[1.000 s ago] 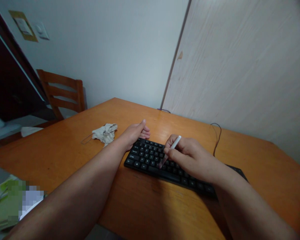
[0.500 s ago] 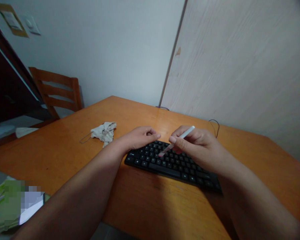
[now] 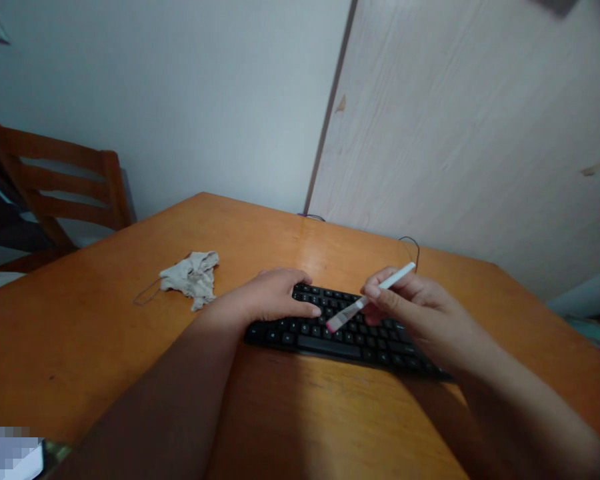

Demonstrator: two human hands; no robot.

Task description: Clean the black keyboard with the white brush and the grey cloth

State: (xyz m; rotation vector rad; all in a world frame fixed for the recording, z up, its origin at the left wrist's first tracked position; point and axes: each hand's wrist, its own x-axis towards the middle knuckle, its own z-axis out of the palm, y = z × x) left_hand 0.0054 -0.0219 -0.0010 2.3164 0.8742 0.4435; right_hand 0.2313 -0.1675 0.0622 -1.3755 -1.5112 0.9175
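A black keyboard lies on the wooden table in front of me. My left hand rests over its left end, with the thumb stretched across the keys and the index finger reaching to the back edge. The other fingers of that hand are mostly hidden. Between thumb and fingertips, my right hand pinches a small brush with a white handle and a flat, pink-edged tip. The brush slants down to the left over the middle keys; whether its tip touches them I cannot tell.
A crumpled pale cloth with a thin loop lies left of the keyboard on the wooden table. Behind the table stand a wall and a panel. A thin dark cable curls at the back edge. A wooden chair stands at the far left.
The view has turned somewhat to the right. My left thumb has come down over the keys, away from the index finger. The brush has shifted right, and its flat tip shows more plainly.
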